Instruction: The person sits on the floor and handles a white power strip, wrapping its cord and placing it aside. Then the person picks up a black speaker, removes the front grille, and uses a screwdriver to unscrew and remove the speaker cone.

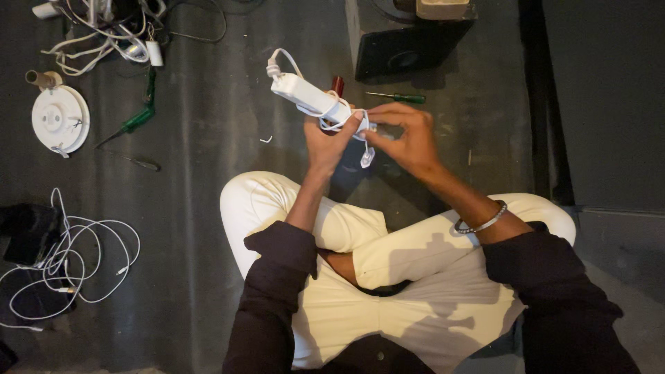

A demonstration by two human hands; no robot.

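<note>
Crossed legs in cream trousers (415, 263) sit closest to me; above them my left hand (325, 142) is closed around a white power adapter (308, 97), held over the floor (208, 138), while my right hand (409, 135) pinches its white cable (366, 142); green screwdriver (398, 97) lies just beyond

The person is wearing a dark, long-sleeved top; both sleeves (277, 277) are sitting pushed up, ending in bunched, creased cuffs and leaving the forearms bare. Cream trousers (388, 305) are covering both legs, their cloth wrinkling in soft folds and catching shadows near the lap. A thin silver bangle (480, 223) is circling the right wrist. The left hand (325, 142) and right hand (409, 138) are both going bare, with no gloves and no rings showing. A small dark button or stud is showing low on the top, near the bottom edge.
</note>
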